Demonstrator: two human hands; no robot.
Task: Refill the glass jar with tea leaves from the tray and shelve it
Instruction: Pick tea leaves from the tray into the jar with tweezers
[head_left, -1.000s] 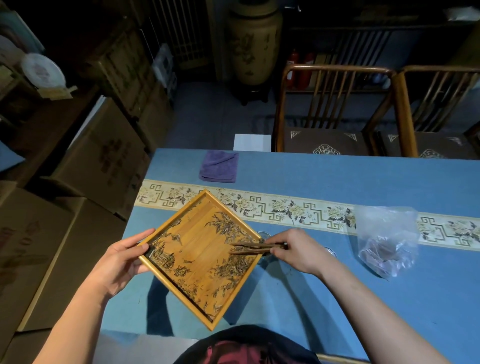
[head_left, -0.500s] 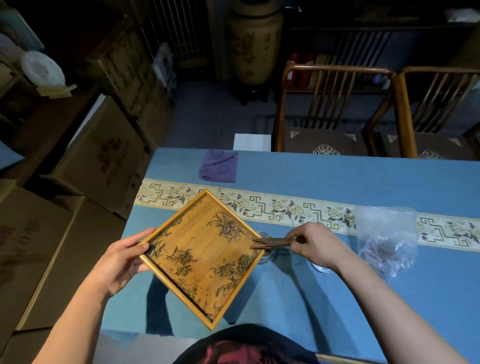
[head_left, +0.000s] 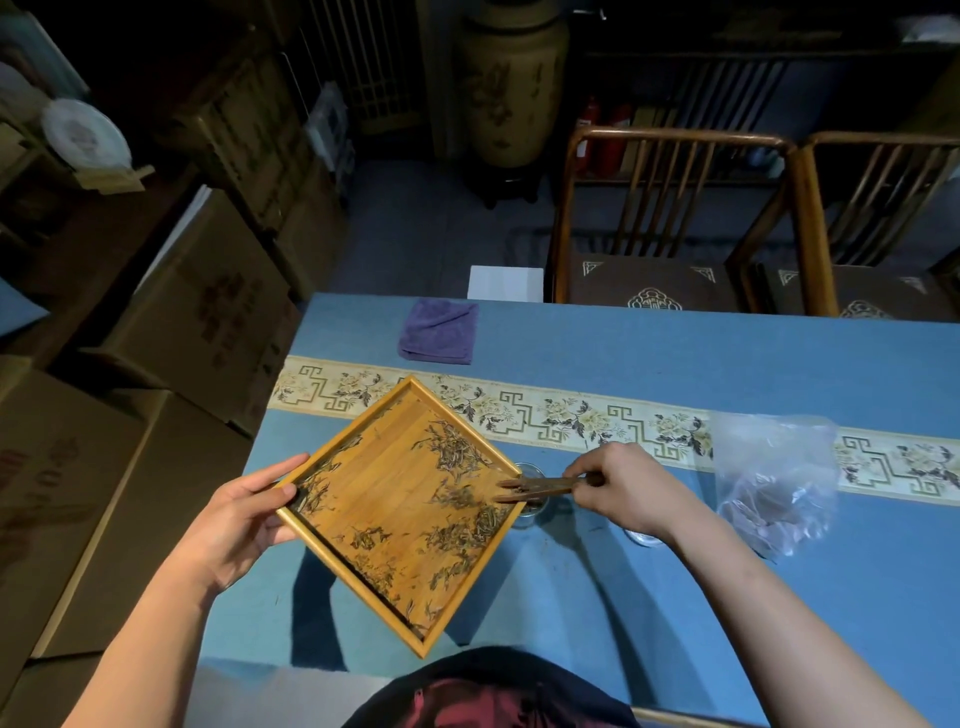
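Since a second ago my right hand (head_left: 626, 488) has drawn the wooden tongs (head_left: 540, 487) back to the bamboo tray's (head_left: 358, 551) right corner, above the glass jar (head_left: 531, 512) half hidden under it on the table (head_left: 675, 343). Right fingers pinch the tongs; left hand (head_left: 236, 519) clamps the tray's left corner, tilted. Tea leaves (head_left: 457, 452) lie scattered. I'd keep that corner over the jar mouth and sweep small clumps downhill (slowly, or they spill onto the cloth)
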